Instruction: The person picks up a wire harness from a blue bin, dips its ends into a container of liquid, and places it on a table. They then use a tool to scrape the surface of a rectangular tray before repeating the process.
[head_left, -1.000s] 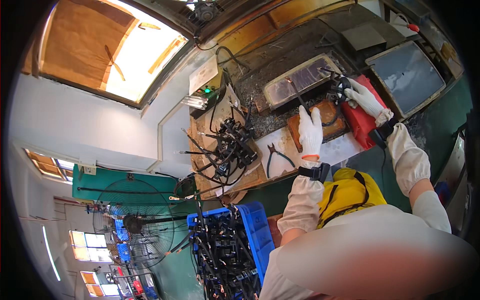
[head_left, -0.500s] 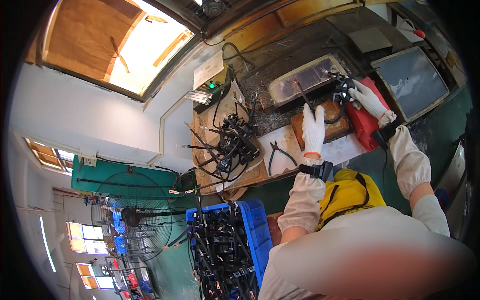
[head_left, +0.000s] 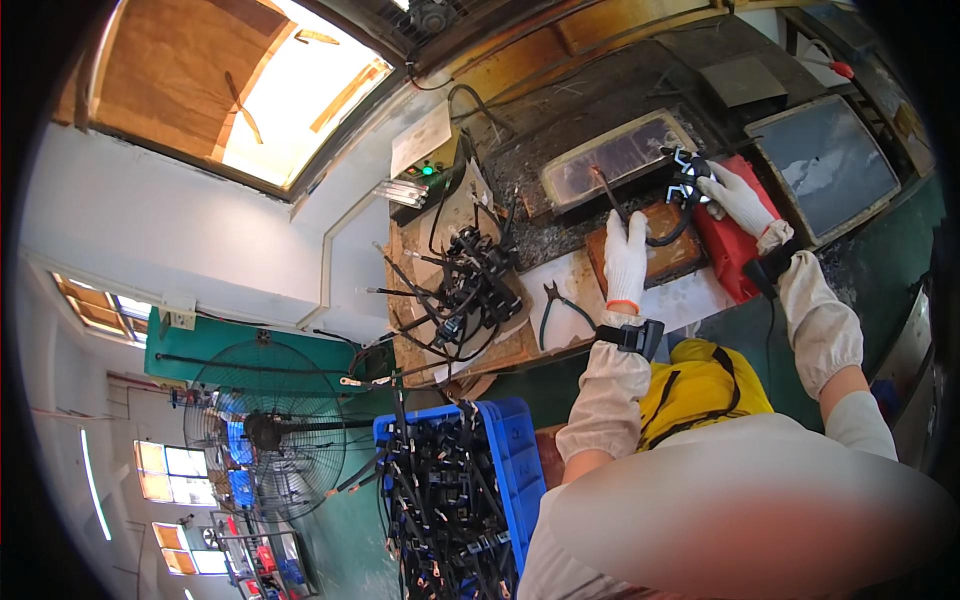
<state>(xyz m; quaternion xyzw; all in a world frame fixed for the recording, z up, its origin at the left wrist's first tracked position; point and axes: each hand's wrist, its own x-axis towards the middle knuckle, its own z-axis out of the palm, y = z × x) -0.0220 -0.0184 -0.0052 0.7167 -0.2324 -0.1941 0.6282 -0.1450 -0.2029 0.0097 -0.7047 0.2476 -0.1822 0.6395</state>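
Down beside the tabletop point(head_left: 508, 352), I see a blue crate point(head_left: 516, 455) crowded with black cable pieces point(head_left: 445, 490); copper-coloured ends show among them, and several cables stick out past the rim. Up on the tabletop, a loose heap of similar cables point(head_left: 472, 290) sprawls over the board's left part, next to the pliers point(head_left: 552, 293), whose handles are spread.

The person's white-gloved left hand point(head_left: 626, 258) has its grip closed on a black cable point(head_left: 663, 241), a bare coppery end pointing up beyond the fingers. The cable loops across to the right hand point(head_left: 738, 203), whose grip is on a black fitting point(head_left: 686, 178) with shiny metal parts. That piece hangs above a rust-brown box point(head_left: 672, 264) and near a red object point(head_left: 722, 248).

Behind the left hand, a pale-rimmed rectangular tray point(head_left: 552, 184) shows a murky, purplish-grey surface; what fills it I can't tell. Farther right lies a bigger framed panel or shallow tray point(head_left: 825, 165), dark grey with whitish patches; I can't tell whether it contains anything.
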